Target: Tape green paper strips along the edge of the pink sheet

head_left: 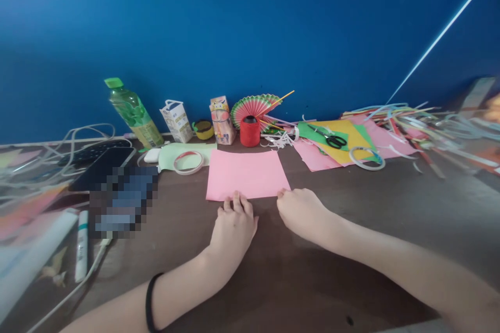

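Note:
A sheet of pink paper [247,174] lies flat on the dark table in front of me. My left hand [235,223] rests palm down at its near edge, fingers apart and fingertips touching the paper. At the near right corner, my right hand [300,213] is closed, thumb and fingers pinched on the sheet. Behind the paper's left side lies a pale green sheet [167,156] with a roll of tape [188,163] on it.
Along the blue wall stand a green bottle [135,114], a carton [176,120], a decorated box [222,119], a red container [250,131] and a folded fan [253,106]. Scissors [330,137] lie on coloured papers [351,138]. A phone [127,200] and marker [82,247] are at left.

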Available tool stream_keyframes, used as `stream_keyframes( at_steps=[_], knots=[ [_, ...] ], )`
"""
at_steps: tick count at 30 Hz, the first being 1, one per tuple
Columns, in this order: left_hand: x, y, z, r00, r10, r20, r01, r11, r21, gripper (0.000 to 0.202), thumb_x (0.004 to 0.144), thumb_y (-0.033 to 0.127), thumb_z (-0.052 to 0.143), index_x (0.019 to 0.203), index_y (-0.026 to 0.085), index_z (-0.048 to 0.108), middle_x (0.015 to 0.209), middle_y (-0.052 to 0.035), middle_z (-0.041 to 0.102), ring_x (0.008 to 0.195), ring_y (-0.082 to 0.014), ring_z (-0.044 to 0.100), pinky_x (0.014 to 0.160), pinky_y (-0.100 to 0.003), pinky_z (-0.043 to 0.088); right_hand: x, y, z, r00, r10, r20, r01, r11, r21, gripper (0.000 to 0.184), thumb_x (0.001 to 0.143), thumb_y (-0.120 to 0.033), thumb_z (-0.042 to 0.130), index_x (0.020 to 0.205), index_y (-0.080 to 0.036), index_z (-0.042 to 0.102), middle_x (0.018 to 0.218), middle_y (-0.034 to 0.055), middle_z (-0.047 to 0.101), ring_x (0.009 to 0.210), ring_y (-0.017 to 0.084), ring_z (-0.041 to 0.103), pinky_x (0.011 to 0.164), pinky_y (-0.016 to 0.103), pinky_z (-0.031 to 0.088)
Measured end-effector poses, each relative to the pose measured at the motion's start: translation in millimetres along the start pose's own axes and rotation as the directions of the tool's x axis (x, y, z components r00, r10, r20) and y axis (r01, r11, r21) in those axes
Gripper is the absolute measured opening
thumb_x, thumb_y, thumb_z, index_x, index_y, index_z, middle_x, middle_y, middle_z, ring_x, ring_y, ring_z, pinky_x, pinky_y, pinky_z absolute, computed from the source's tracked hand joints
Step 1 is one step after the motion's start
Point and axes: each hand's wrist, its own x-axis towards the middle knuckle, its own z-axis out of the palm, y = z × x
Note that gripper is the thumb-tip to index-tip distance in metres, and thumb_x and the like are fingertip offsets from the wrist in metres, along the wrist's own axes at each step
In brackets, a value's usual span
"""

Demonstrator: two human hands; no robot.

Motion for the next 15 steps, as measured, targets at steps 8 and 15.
stream_keyframes(
  at_steps=[8, 15],
  knots=[
    [8, -27, -15.0, 0.985, -0.145, 0.096, 0.149, 0.988, -0.033, 0.028, 0.078, 0.006, 0.042, 0.072, 0.002, 0.069, 0.069, -0.0203, 0.064, 0.068, -0.0286, 0.064, 0.048, -0.032, 0.048, 2, -1, 1, 0.999, 0.008, 0.031, -0.007, 1.0, -0.008, 0.02, 0.076, -0.008, 0.049, 0.085, -0.006, 0.066, 0.08, 0.0191, 0.067, 0.074, 0.024, 0.067, 0.06, 0.028, 0.05],
    [12, -43, -23.7, 0.979, -0.104, 0.173, 0.116, 0.992, -0.057, 0.033, 0.071, -0.007, 0.04, 0.076, 0.007, 0.069, 0.07, -0.0156, 0.068, 0.068, -0.0277, 0.066, 0.054, -0.033, 0.05, 3, -1, -1, 1.0, 0.017, 0.021, -0.016, 1.0, -0.014, 0.022, 0.079, -0.007, 0.044, 0.08, -0.006, 0.066, 0.075, 0.017, 0.068, 0.069, 0.023, 0.067, 0.056, 0.027, 0.049]
  ],
)
